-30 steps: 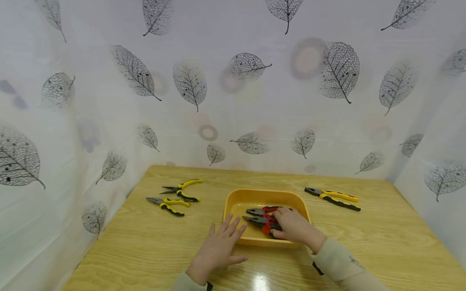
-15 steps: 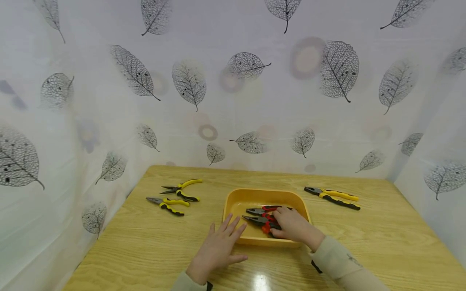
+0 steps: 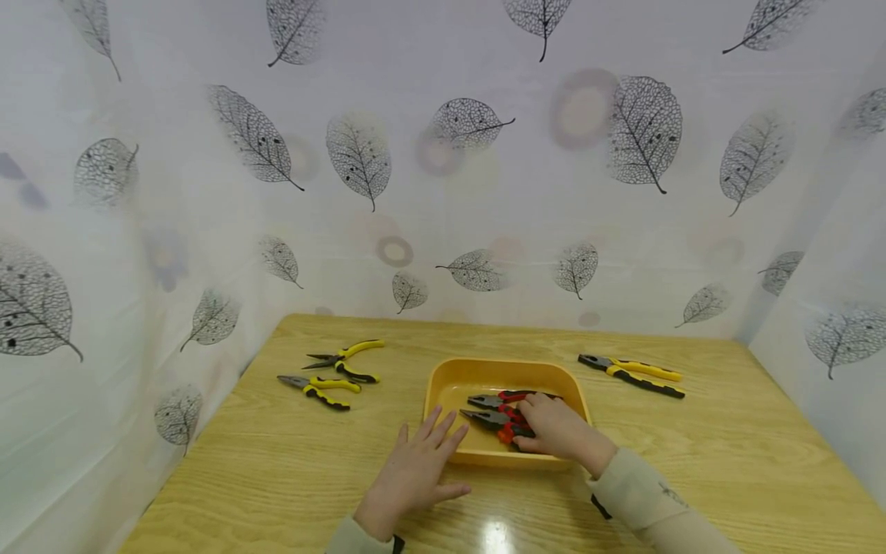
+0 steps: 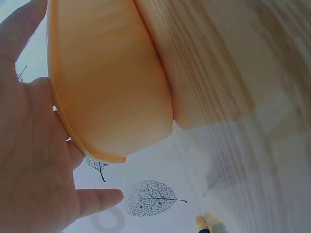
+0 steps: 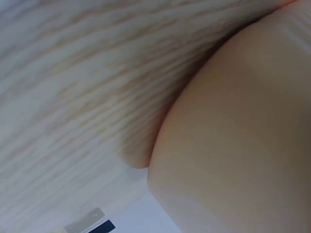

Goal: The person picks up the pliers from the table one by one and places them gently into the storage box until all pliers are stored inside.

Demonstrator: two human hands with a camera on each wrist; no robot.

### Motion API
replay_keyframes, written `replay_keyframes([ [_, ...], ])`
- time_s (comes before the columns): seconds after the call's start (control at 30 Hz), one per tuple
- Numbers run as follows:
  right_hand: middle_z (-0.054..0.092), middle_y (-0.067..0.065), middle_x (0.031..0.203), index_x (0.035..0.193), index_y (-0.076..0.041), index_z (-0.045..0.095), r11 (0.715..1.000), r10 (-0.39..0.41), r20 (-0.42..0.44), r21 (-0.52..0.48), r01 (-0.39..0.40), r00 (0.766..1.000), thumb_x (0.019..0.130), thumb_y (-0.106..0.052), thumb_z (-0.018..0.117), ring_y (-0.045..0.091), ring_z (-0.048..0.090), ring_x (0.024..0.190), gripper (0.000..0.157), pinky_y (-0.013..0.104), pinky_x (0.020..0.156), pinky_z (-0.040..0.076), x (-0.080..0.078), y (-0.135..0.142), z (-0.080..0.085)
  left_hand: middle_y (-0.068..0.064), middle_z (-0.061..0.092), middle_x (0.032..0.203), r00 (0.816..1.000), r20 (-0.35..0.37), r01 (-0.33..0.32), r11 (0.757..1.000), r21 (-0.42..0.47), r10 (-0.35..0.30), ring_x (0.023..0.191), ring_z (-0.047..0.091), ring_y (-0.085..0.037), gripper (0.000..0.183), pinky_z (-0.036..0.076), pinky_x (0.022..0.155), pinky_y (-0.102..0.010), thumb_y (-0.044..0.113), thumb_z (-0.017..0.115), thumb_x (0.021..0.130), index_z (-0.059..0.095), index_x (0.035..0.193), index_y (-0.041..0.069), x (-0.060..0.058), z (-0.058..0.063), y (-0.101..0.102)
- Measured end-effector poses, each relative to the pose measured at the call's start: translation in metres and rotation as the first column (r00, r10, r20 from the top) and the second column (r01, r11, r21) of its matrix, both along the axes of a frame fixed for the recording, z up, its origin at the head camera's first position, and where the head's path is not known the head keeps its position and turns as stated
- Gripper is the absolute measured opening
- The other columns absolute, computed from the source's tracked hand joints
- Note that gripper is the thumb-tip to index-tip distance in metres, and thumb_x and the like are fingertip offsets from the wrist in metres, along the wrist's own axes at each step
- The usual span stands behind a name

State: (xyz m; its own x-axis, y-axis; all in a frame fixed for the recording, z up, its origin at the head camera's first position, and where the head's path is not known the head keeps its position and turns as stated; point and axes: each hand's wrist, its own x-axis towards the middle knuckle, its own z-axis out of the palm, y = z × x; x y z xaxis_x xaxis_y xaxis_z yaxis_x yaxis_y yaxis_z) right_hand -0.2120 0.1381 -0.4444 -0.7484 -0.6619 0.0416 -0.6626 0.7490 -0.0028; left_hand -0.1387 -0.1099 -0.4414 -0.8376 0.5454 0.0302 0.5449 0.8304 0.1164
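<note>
In the head view a yellow-orange tray (image 3: 512, 369) holds two pairs of red-and-black pliers side by side, jaws to the left. The far pair is combination pliers (image 3: 486, 402) with a blunt nose; the near pair, long-nose pliers (image 3: 493, 420), tapers to a point. My right hand (image 3: 557, 427) reaches over the tray's right front corner and grips the long-nose pliers by the handles, which it partly covers. Fingers spread, my left hand (image 3: 414, 473) lies at the left front rim; the left wrist view shows its palm (image 4: 34, 155) beside the tray's wall (image 4: 107, 77).
Two yellow-and-black long-nose pliers (image 3: 342, 358) (image 3: 318, 387) lie on the wooden table (image 3: 277, 469) at the left. Yellow-and-black combination pliers (image 3: 633, 375) lie right of the tray. A leaf-patterned curtain (image 3: 443, 200) hangs behind. Only the tray's outer wall (image 5: 233, 131) fills the right wrist view's right side.
</note>
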Motion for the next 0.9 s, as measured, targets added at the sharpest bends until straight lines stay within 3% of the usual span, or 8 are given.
replay_keyframes([
  [0.9,0.055,0.008,0.092,0.101,-0.001,0.057,0.998,0.004,0.009,-0.057,-0.003,1.0,0.076,-0.041,0.066,0.022,0.053,0.082,0.047,0.037,0.064,0.047,-0.0013,0.0007,-0.004,-0.006,0.019,0.145,1.0,-0.014,0.003,1.0,0.014,-0.002,0.132,0.009,-0.026,0.078,0.023,0.092,-0.062,0.063,0.045,0.078,0.027,0.14,0.019,0.0005,-0.0001,-0.0001],
])
